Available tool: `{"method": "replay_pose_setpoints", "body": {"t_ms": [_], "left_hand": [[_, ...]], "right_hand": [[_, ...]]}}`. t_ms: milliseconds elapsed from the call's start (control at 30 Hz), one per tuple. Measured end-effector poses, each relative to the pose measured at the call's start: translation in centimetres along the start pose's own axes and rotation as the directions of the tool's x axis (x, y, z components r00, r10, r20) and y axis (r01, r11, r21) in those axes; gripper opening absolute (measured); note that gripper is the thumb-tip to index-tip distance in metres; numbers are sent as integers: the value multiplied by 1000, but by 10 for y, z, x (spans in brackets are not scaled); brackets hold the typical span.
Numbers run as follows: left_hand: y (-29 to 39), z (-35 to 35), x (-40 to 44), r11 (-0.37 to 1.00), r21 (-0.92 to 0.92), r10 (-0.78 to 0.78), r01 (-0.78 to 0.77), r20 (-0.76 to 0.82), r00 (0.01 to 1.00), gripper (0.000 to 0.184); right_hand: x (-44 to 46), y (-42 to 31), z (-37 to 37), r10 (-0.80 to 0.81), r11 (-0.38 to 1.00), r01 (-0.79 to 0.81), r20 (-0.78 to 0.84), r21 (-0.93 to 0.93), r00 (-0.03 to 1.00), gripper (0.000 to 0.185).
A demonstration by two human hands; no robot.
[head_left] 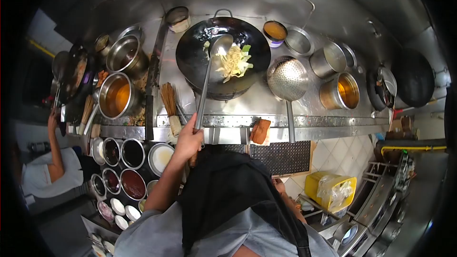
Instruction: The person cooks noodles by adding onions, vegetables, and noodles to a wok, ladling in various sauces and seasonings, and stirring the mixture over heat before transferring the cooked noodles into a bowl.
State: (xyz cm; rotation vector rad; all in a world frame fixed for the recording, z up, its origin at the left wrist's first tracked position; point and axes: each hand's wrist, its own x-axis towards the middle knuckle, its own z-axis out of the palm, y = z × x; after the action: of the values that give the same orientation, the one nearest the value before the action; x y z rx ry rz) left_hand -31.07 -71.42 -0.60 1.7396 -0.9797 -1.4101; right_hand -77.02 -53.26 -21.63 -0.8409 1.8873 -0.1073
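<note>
My left hand (189, 141) is closed around the long handle of a metal ladle (205, 85). The ladle's bowl rests in a large black wok (190, 62), against the left side of a heap of pale noodles and cabbage (234, 63). A small scrap of cabbage lies apart on the wok's left side. Low on the right, beside the black apron (223, 195), my right hand (279, 185) is partly hidden, and its fingers are too small to make out. Right of the wok lies a perforated strainer (288, 78) with its handle toward me.
Pots of amber liquid (117, 96) (348, 91) stand on both sides. A bamboo brush (168, 100) and a folded brown cloth (260, 131) lie near the front edge. Sauce containers (133, 183) sit at lower left, a yellow bin (331, 190) at lower right. A co-worker (52, 166) stands at far left.
</note>
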Motion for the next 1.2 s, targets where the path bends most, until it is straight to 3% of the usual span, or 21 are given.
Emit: {"method": "replay_pose_setpoints", "body": {"t_ms": [67,100,133,200,233,333,367,467,500,533,600,667,700,800,867,933,1000,1033,1100,1200], "left_hand": [[-2,-9,3,986,169,26,-9,-100,995,71],[-11,-17,13,918,375,201,-127,-163,966,69],[0,-23,15,884,466,152,-37,-211,966,67],[-3,-35,27,758,652,213,5,-254,943,67],[0,-39,28,733,675,144,83,-273,951,67],[-9,-30,31,759,649,185,46,-282,941,67],[-11,-21,35,788,612,274,-62,-258,926,69],[21,20,53,886,394,330,-244,-164,930,70],[66,44,46,982,67,183,-179,-73,980,67],[82,71,52,987,-116,114,-113,0,994,64],[108,122,60,891,-451,25,56,173,985,57],[105,182,69,883,-466,49,55,208,977,40],[109,207,75,887,-459,50,55,215,975,24],[130,274,119,832,-532,82,161,404,911,11],[142,320,158,795,-545,1,268,442,897,3],[155,359,191,635,-626,-135,454,488,862,8],[148,388,228,418,-674,-108,609,628,770,13],[150,398,228,400,-696,-77,597,623,778,14],[153,413,231,337,-726,-30,600,628,778,15],[156,420,228,309,-739,-8,599,628,778,16]], "right_hand": [[4,11,6,-2,993,-1,-25,-120,1000,54],[7,16,6,5,988,-6,-7,-156,1000,56],[10,22,9,1,991,-2,-10,-137,1000,58],[18,27,13,-11,995,9,-15,-95,1000,61],[22,30,10,-17,994,16,-6,-107,1000,61],[32,30,3,-46,993,45,-11,-113,999,60],[33,33,-1,-59,993,56,-31,-109,998,58],[37,43,-15,-90,990,84,-49,-111,995,58],[36,39,-26,-90,992,87,-30,-86,995,59],[33,38,-34,-92,994,92,-10,-62,996,60],[46,51,-47,-54,999,54,-12,-5,998,60],[38,34,-72,19,995,-18,-16,99,1000,55],[49,49,-75,40,971,-39,1,235,999,53],[46,70,-99,54,928,-51,2,369,999,53],[39,80,-122,92,951,-87,-1,297,996,52],[31,90,-139,107,969,-103,-7,223,994,54],[33,117,-151,113,982,-109,-17,157,993,59],[38,136,-153,111,992,-107,-69,60,991,61],[66,207,-153,-43,994,37,-56,-105,998,64],[116,289,-129,74,990,-90,-140,-109,987,65]]}}
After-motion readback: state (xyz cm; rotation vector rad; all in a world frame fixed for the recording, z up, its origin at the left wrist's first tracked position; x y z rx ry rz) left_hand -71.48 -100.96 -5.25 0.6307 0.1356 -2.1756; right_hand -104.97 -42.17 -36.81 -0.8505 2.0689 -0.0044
